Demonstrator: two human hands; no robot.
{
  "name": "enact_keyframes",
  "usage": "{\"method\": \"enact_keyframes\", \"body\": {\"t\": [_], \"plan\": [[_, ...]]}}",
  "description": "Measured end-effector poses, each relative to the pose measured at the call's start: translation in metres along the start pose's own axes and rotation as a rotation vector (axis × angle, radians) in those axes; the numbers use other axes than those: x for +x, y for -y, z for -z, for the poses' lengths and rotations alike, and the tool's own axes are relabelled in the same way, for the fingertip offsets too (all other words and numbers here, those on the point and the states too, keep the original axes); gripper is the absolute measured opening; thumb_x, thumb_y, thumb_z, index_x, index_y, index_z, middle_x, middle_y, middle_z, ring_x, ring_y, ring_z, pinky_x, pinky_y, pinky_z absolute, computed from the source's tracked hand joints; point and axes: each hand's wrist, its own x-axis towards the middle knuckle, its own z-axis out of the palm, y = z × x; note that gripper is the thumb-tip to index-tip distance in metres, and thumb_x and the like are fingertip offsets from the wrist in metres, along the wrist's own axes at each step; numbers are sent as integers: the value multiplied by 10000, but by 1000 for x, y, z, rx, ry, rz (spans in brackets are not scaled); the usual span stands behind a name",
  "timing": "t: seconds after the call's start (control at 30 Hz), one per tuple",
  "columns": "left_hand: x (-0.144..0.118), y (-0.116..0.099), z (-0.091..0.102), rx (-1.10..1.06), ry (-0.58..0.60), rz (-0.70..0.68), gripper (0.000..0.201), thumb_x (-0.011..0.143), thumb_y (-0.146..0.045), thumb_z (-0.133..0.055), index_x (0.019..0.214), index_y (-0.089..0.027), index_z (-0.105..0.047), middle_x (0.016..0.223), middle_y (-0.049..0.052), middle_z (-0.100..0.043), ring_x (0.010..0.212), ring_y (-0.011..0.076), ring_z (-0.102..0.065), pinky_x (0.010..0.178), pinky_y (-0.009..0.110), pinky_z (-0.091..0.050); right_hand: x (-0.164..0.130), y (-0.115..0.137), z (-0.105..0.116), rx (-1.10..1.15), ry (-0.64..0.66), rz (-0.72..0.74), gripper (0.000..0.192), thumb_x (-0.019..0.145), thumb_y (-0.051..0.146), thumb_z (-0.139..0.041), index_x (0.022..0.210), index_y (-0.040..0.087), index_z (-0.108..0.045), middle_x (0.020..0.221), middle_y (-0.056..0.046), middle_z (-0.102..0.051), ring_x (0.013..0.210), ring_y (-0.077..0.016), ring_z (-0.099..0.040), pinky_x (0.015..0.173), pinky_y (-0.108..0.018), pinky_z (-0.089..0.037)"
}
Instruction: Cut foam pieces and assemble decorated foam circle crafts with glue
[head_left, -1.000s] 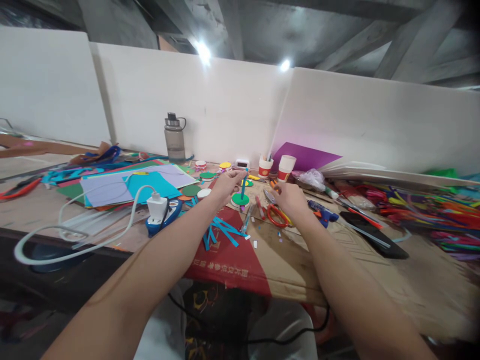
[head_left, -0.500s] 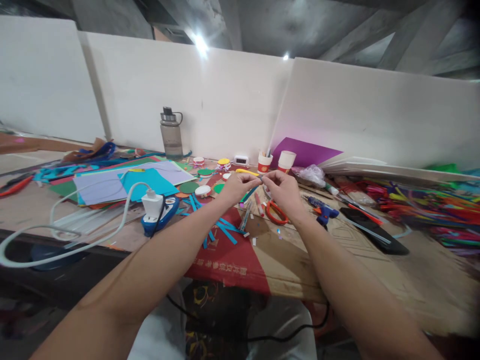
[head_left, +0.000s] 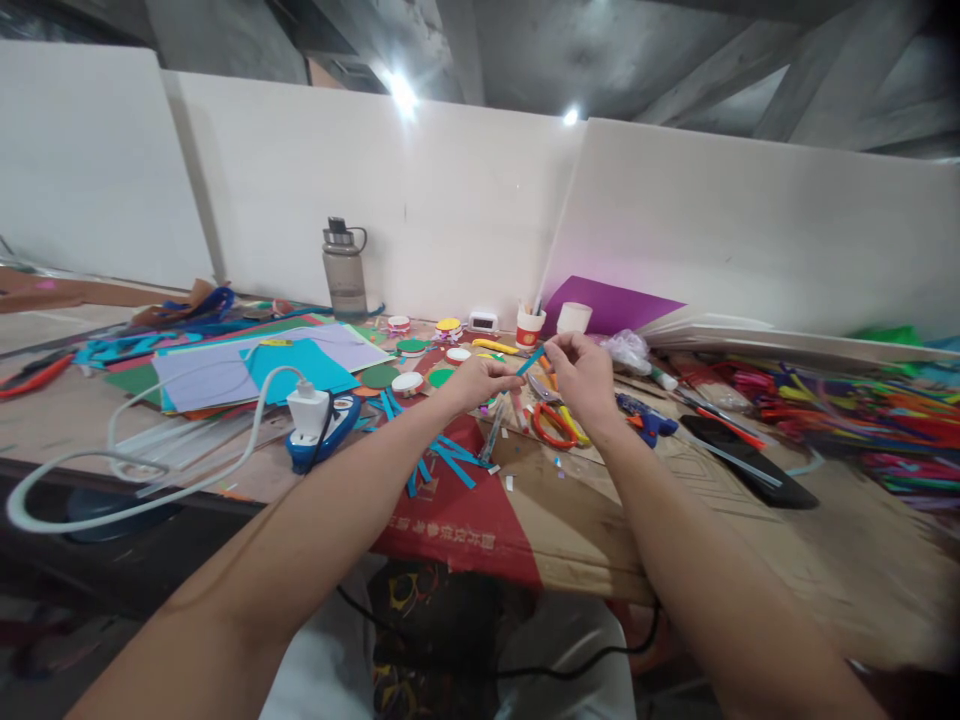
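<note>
Blue strip: a narrow blue paper strip is held in the air between both hands, above the cardboard work mat, tilted up toward the right.
Left hand: the left hand pinches the strip's lower end, fingers closed on it.
Right hand: the right hand pinches the upper end at its fingertips, closed narrow.
Change: a second ago the left hand held the strip upright on a green disc while the right lay by the scissors; now both have lifted it clear, and the hands have drawn slightly apart, stretching it out.
Meaning: the work looks to have shifted from the disc to handling the strip itself.
Just below: orange-handled scissors and loose blue strips lie on the mat.
Farther out: a glue gun, paper cups and a water bottle.
</note>
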Motion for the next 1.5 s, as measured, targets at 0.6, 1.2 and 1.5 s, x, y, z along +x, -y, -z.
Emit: {"method": "enact_keyframes", "body": {"t": [0.6, 1.2, 1.5], "plan": [[1, -9, 0, -714, -96, 303, 367, 726, -405, -775, 645, -132, -545, 503, -36, -503, 387, 28, -410, 371, 146, -238, -20, 7, -14, -525, 292, 682, 236, 970, 238, -423, 861, 215, -631, 918, -93, -646, 856, -205, -579, 768, -311, -438], [3, -4, 8, -619, -20, 116, 352, 691, -434, -778, 690, -118, -623, 492, -43, -466, 398, 22, -377, 366, 150, -187, -19, 10, -15, -217, 303, 434, 131, 898, 207, -518, 806, 215, -610, 878, -60, -634, 853, -200, -579, 795, -326, -449], [2, -5, 5, -463, 48, 70, 342, 734, -435, -731, 739, -99, -666, 650, 45, -663, 391, 26, -399, 375, 184, -211, -14, 6, -11, -123, 110, 216, 133, 876, 287, -542, 792, 202, -601, 848, -55, -625, 833, -200, -577, 759, -329, -453]]}}
